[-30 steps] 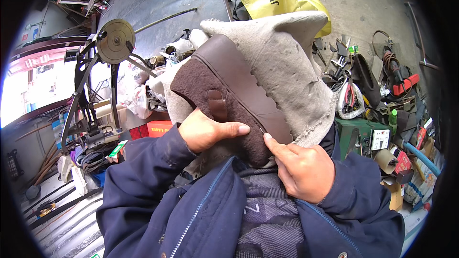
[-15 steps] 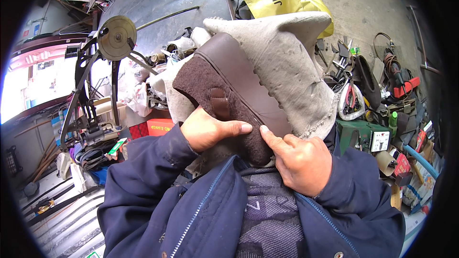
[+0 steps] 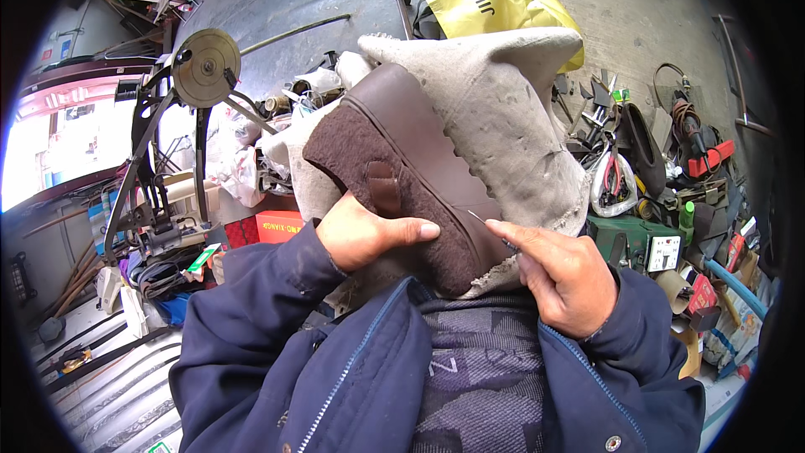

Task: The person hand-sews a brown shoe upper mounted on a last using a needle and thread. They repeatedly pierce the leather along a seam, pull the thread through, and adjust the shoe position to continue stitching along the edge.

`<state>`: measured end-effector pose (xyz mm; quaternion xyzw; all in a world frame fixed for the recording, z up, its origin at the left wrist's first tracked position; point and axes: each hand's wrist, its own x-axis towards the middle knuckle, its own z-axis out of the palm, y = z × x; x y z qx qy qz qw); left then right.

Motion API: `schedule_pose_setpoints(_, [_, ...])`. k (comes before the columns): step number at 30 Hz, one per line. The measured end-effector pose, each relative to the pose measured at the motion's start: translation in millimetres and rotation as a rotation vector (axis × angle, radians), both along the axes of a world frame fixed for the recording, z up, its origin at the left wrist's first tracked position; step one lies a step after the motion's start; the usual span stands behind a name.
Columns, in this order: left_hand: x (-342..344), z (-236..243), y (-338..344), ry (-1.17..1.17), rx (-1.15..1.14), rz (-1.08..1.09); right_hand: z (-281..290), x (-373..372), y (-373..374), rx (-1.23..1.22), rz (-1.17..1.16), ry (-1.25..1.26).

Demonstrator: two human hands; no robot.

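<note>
A brown shoe (image 3: 436,164) with a fuzzy upper and a smooth, thick sole edge lies tilted across my lap. My left hand (image 3: 360,233) is closed round its opening, thumb pressed on the fuzzy side below a small leather tab (image 3: 385,188). Just right of the sole edge is my right hand (image 3: 566,277), closed in a pinch with the index finger stretched toward the shoe. A thin metal needle-like point (image 3: 476,216) sticks out past that fingertip; its other end is hidden in the hand. Under the shoe spreads a worn off-white canvas cloth (image 3: 520,126).
On the left stands a black metal machine with a round wheel (image 3: 205,68). A yellow bag (image 3: 495,0) lies on the floor ahead. To the right are pliers in a white container (image 3: 615,180), a green box (image 3: 620,239) and a cluster of hand tools.
My right hand has drawn back to the right, off the shoe's edge, and the thin metal point now shows. My left hand and the shoe have barely moved.
</note>
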<state>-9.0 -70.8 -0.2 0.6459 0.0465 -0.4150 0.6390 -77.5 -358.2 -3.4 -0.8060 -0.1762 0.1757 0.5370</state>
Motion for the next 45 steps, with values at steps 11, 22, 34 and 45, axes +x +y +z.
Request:
schedule_pose_setpoints(11, [-1.4,-1.7,1.8,0.006,0.021,0.006,-4.7,6.9,-0.6,-0.047,0.045,0.046])
schedule_pose_setpoints(22, [-4.1,-1.7,0.5,-0.037,0.018,0.048,20.3,14.7,2.6,-0.189,0.103,-0.024])
schedule_pose_setpoints(34, [-1.3,1.0,2.1,-0.035,-0.010,0.038,10.7,12.7,11.6,-0.124,0.054,-0.030])
schedule_pose_setpoints(45, [-3.4,-4.1,2.8,-0.036,-0.032,0.051,7.4,16.5,1.8,-0.120,0.068,-0.094])
